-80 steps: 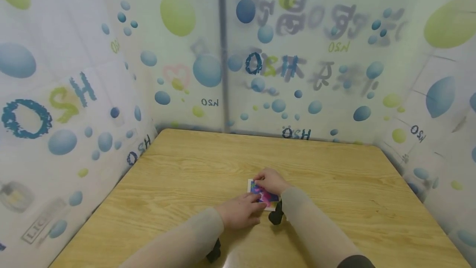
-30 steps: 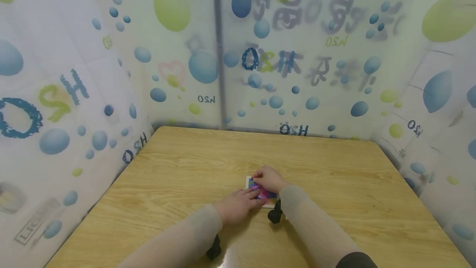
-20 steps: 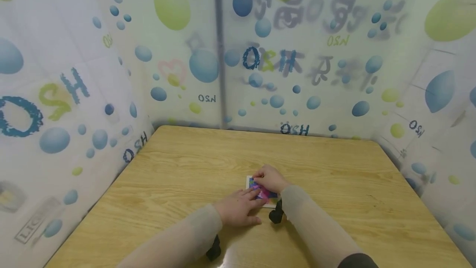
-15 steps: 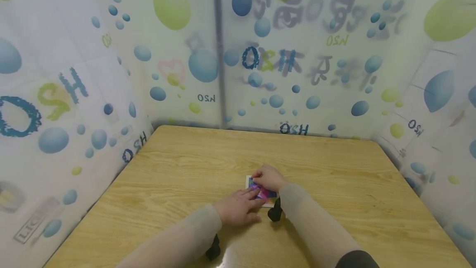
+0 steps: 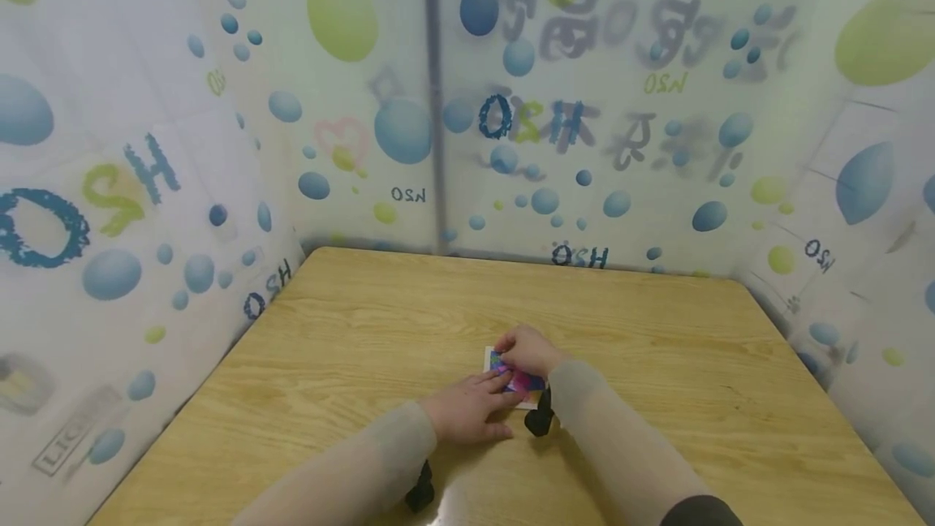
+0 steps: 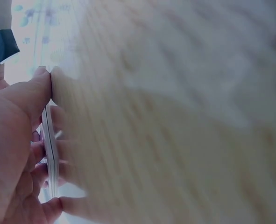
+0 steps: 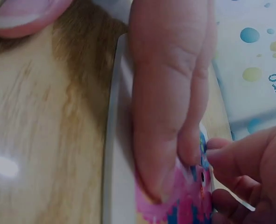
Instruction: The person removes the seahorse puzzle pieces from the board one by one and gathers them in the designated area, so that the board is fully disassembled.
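A small flat card with a white border and a pink, blue and purple picture [image 5: 524,381] lies on the wooden table. My left hand [image 5: 467,408] rests across its near left side with fingers spread, the fingertips on the picture. In the right wrist view, two fingers of that hand [image 7: 163,93] press on the pink part [image 7: 175,200]. My right hand [image 5: 531,351] is at the card's far edge, thumb and fingertips bent together there; in the right wrist view its fingers [image 7: 222,158] touch the edge of the picture. The left wrist view shows the card's thin side [image 6: 50,149] beside my left hand [image 6: 11,135].
The wooden table [image 5: 380,307] surrounds the card. Behind it and at both sides hang pale curtains [image 5: 351,104] printed with blue and green spots and lettering. Dark wrist-mounted pieces [image 5: 539,419] sit under both wrists.
Compared with the earliest view, my left hand has shifted slightly over the picture, its fingers lying further across. In the latest frames both hands stay nearly still, and the head view shifts a little.
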### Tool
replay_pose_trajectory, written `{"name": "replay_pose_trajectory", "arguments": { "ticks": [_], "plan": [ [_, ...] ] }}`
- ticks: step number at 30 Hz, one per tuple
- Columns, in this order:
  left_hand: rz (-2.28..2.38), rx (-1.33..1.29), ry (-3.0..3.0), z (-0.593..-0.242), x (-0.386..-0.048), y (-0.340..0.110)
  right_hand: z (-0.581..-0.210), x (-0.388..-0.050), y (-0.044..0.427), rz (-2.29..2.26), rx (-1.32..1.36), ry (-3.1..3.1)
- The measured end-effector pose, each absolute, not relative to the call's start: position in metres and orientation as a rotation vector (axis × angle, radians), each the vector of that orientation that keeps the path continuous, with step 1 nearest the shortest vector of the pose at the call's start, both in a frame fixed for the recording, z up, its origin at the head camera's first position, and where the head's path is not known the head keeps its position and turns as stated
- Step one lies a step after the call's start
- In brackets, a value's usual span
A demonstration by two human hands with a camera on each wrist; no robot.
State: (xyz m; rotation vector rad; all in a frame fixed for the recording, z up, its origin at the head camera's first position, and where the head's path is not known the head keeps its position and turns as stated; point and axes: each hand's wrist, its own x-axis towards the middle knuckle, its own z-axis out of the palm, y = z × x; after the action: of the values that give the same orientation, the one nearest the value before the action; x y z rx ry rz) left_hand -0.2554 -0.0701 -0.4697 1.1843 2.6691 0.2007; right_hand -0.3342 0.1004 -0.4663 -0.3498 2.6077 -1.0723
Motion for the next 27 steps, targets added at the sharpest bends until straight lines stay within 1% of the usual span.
{"name": "replay_pose_trajectory", "arguments": {
  "ticks": [5, 12, 21, 27],
  "plan": [
    [0.206, 1.177, 2.673, -0.468, -0.2544, -0.0709, -0.4683, -0.3351, 0.0967, -1.059, -0.353, 2.657],
    [0.187, 1.215, 2.669, -0.469, -0.2558, -0.0705, -0.4664, -0.3378, 0.0947, -1.097, -0.224, 2.609],
    [0.207, 1.218, 2.65, -0.4681, -0.2552, -0.07, -0.4651, -0.3405, 0.0939, -1.072, -0.189, 2.583],
    [0.216, 1.203, 2.648, -0.4663, -0.2544, -0.0704, -0.4635, -0.3377, 0.0939, -1.107, -0.21, 2.571]
  ]
}}
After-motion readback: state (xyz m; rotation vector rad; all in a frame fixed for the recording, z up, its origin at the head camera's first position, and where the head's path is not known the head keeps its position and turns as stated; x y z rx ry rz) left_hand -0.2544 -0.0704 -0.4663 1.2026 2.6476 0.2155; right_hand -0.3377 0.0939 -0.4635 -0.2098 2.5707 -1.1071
